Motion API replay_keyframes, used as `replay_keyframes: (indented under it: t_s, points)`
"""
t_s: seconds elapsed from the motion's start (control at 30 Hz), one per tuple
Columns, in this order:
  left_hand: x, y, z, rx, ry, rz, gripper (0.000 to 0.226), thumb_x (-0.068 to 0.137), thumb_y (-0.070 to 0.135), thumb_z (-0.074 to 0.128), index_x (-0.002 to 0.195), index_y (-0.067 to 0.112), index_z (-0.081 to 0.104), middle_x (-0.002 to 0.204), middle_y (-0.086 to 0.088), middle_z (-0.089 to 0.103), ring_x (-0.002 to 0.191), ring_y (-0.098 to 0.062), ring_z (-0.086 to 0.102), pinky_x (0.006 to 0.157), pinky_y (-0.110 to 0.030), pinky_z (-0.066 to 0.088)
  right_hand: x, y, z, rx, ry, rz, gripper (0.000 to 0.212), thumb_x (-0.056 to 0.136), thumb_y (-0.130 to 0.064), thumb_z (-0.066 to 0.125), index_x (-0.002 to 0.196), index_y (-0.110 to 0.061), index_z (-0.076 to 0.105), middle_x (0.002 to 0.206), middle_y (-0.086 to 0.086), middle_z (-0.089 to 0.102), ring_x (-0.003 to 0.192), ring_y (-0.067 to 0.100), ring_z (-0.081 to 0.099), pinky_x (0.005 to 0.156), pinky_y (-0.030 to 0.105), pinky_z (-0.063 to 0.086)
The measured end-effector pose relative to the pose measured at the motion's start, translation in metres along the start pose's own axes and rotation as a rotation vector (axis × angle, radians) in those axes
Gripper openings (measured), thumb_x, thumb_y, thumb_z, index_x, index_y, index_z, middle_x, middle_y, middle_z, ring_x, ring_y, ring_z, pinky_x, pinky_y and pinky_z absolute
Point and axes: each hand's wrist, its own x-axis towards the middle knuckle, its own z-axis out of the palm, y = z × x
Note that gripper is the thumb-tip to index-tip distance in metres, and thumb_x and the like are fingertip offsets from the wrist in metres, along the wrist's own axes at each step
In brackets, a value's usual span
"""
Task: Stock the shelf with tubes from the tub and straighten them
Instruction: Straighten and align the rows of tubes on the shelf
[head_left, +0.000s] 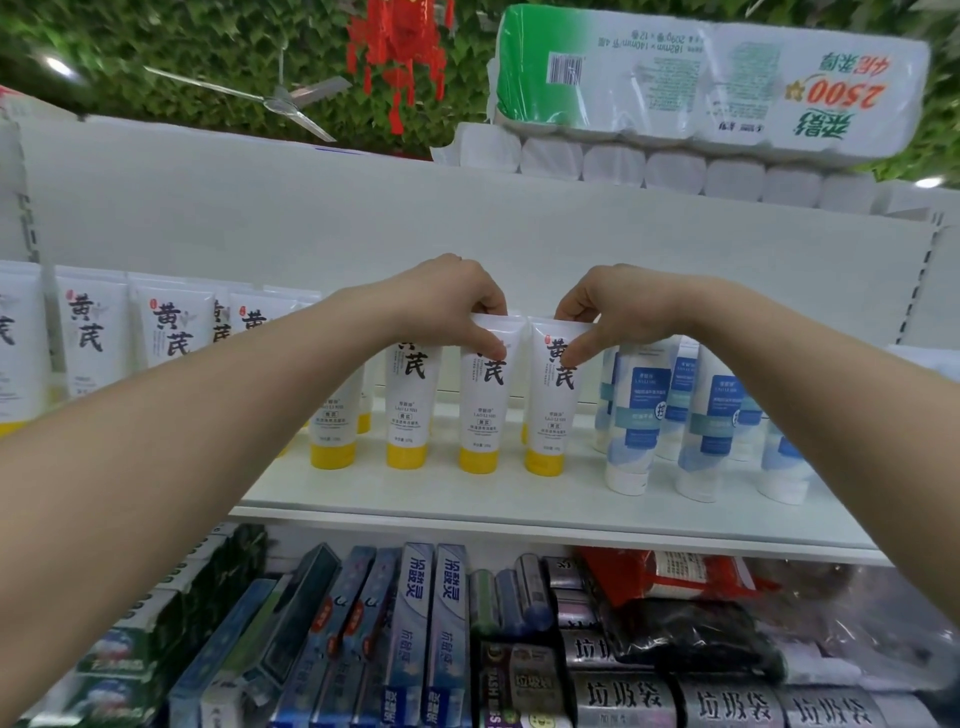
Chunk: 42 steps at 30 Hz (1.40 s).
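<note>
Two bare forearms reach from the lower corners to mid-frame. Left hand (457, 301) pinches the top of one yellow-capped tube (483, 400); right hand (613, 306) pinches the neighbouring tube (550, 405). Both stand cap-down on the white shelf (467, 499), blue-labelled tubes (636, 415) just right.

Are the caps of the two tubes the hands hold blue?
No, the left hand and right hand pinch white tubes with yellow caps.
</note>
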Motion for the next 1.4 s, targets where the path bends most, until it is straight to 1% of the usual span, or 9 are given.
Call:
replay_keyframes:
  t_s: [0.27,0.4,0.57,0.67,0.77,0.93,1.07,1.23,1.4]
  points:
    - [-0.001,-0.001,0.000,-0.023,-0.016,0.000,0.021,0.078,0.038,0.075,0.085,0.019,0.070,0.075,0.004,0.066,0.070,-0.010,0.056,0.060,-0.028,0.042,-0.003,-0.007,-0.005,-0.001,-0.053,0.053,0.019,0.082,-0.031,0.073,0.099,-0.022,0.071,0.097,-0.005,0.072,0.089,0.015,0.064,0.080,0.029,0.050]
    - [-0.001,-0.005,-0.001,-0.028,0.003,0.004,0.022,0.080,0.041,0.071,0.092,0.022,0.072,0.084,0.005,0.070,0.081,-0.015,0.061,0.070,-0.032,0.050,-0.004,-0.008,-0.004,0.014,-0.049,0.095,0.023,0.082,-0.034,0.072,0.103,-0.024,0.071,0.098,-0.007,0.071,0.090,0.014,0.064,0.084,0.031,0.051]
    - [0.003,0.003,-0.002,-0.092,0.194,0.088,0.024,0.087,0.043,0.061,0.103,0.028,0.070,0.097,0.014,0.070,0.094,-0.007,0.062,0.086,-0.030,0.047,-0.024,0.004,-0.013,0.114,0.184,0.135,0.021,0.088,-0.033,0.065,0.108,-0.030,0.070,0.098,-0.011,0.069,0.096,0.008,0.060,0.084,0.023,0.039]
    - [0.014,0.016,0.000,-0.102,0.265,0.129,0.029,0.091,0.043,0.057,0.113,0.027,0.066,0.105,0.013,0.068,0.099,-0.011,0.059,0.083,-0.028,0.043,-0.040,0.026,-0.021,0.099,0.320,0.170,0.021,0.090,-0.028,0.061,0.109,-0.028,0.070,0.102,-0.006,0.071,0.101,0.012,0.061,0.085,0.022,0.039]
    - [0.032,0.032,0.004,-0.086,0.287,0.149,0.030,0.092,0.041,0.055,0.118,0.028,0.063,0.109,0.013,0.067,0.099,-0.010,0.053,0.079,-0.026,0.036,-0.057,0.054,-0.031,0.036,0.364,0.206,0.023,0.091,-0.024,0.060,0.112,-0.025,0.069,0.110,-0.001,0.069,0.103,0.014,0.059,0.089,0.023,0.039]
    - [0.068,0.061,0.009,-0.030,0.249,0.142,0.028,0.094,0.036,0.056,0.120,0.028,0.063,0.111,0.013,0.066,0.092,-0.006,0.045,0.077,-0.024,0.032,-0.069,0.103,-0.040,-0.010,0.282,0.228,0.028,0.088,-0.026,0.067,0.116,-0.025,0.067,0.111,-0.003,0.069,0.098,0.012,0.058,0.087,0.024,0.039]
    - [0.097,0.077,0.016,0.007,0.171,0.074,0.026,0.091,0.035,0.062,0.114,0.027,0.067,0.111,0.010,0.068,0.088,-0.007,0.051,0.076,-0.024,0.035,-0.059,0.137,-0.039,-0.028,0.177,0.185,0.034,0.084,-0.029,0.071,0.118,-0.028,0.066,0.109,-0.009,0.069,0.099,0.012,0.059,0.087,0.025,0.038]
    - [0.122,0.088,0.026,-0.005,0.049,-0.039,0.025,0.086,0.034,0.069,0.110,0.024,0.071,0.106,0.008,0.069,0.092,-0.008,0.058,0.081,-0.022,0.041,-0.036,0.164,-0.037,0.004,0.094,0.095,0.038,0.080,-0.032,0.076,0.116,-0.030,0.066,0.105,-0.014,0.069,0.098,0.012,0.061,0.092,0.034,0.050]
    - [0.136,0.091,0.034,-0.023,-0.086,-0.084,0.020,0.081,0.037,0.074,0.099,0.027,0.073,0.097,0.013,0.071,0.092,-0.004,0.064,0.087,-0.026,0.050,-0.017,0.174,-0.025,0.031,-0.019,0.035,0.036,0.079,-0.033,0.077,0.113,-0.030,0.068,0.103,-0.014,0.071,0.099,0.006,0.062,0.096,0.031,0.048]
